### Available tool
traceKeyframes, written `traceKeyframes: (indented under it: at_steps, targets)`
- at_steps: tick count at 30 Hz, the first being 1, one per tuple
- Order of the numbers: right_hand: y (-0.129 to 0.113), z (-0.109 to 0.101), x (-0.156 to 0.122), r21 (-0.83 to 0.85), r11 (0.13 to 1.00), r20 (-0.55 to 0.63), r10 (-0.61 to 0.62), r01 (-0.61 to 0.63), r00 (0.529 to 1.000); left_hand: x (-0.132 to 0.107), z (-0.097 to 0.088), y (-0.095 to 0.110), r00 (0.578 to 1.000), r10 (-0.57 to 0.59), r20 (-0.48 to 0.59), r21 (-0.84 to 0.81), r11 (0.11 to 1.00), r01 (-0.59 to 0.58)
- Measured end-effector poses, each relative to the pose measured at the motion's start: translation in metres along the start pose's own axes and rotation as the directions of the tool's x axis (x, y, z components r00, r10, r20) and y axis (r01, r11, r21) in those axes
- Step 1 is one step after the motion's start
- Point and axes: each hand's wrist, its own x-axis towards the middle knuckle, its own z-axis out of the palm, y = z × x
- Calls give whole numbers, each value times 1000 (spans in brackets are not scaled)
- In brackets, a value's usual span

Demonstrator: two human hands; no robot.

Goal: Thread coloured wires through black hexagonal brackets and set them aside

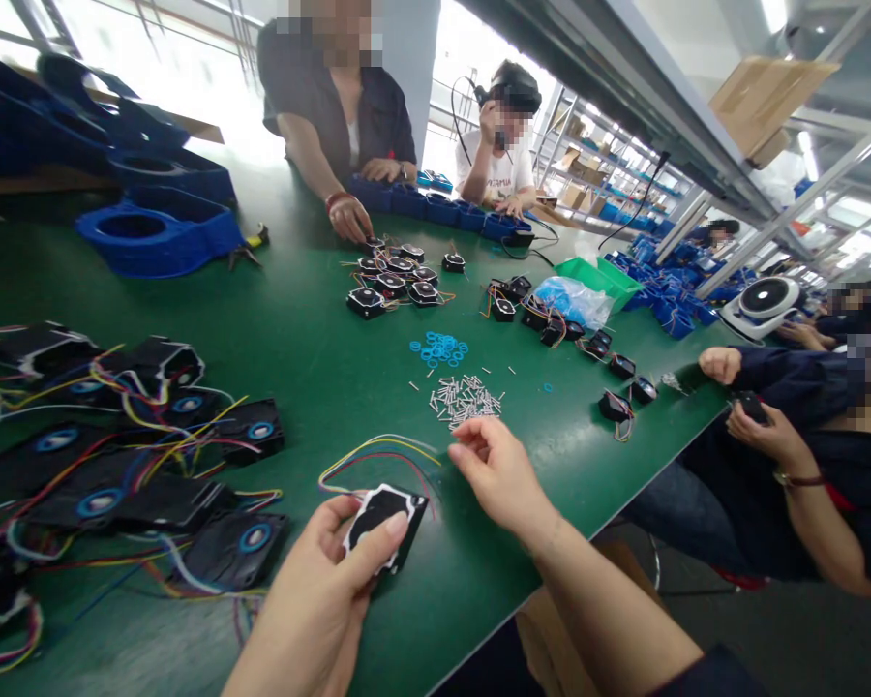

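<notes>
The left hand [326,581] holds a white-edged black module [383,505] between thumb and fingers, its coloured wires [399,442] looping just beyond. Right of that grip, the right hand [499,474] has its fingers bent close together; I cannot tell whether they pinch anything. Past them lie metal pins [466,400], then blue rings [442,347].

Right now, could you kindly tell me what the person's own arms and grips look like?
The left grip and right grip are ungloved. The left forearm and right forearm are bare, with no watch or bracelet showing; a dark sleeve covers the right arm near the bottom edge.
</notes>
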Motion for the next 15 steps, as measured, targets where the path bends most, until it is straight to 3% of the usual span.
traceKeyframes:
  at_steps: [1, 3, 6, 9, 12, 15]
  targets:
    - [8, -6, 11, -253, 964, -44, -96, 82, 994, 0, 0, 1, 1000, 4, -9, 10, 1000, -4]
    - [23, -13, 30, -568, 809, -14, -193, 151, 981, 1, 0, 1, 1000, 16, -13, 9, 1000, -16]
    - [39, -10, 44, -723, 666, 61, -206, 185, 977, 2, -1, 0, 999, 44, -26, -23, 999, -45]
    - [39, -5, 43, -766, 613, 74, -212, 192, 974, 3, -2, -2, 998, 58, -33, -39, 998, -59]
    - [18, -8, 29, -737, 656, 51, -187, 163, 981, 3, -2, -3, 999, 47, -8, -19, 999, -47]
    - [-21, -19, 3, -503, 849, 80, -139, 161, 987, 2, -2, -3, 999, 48, -13, 32, 998, -48]
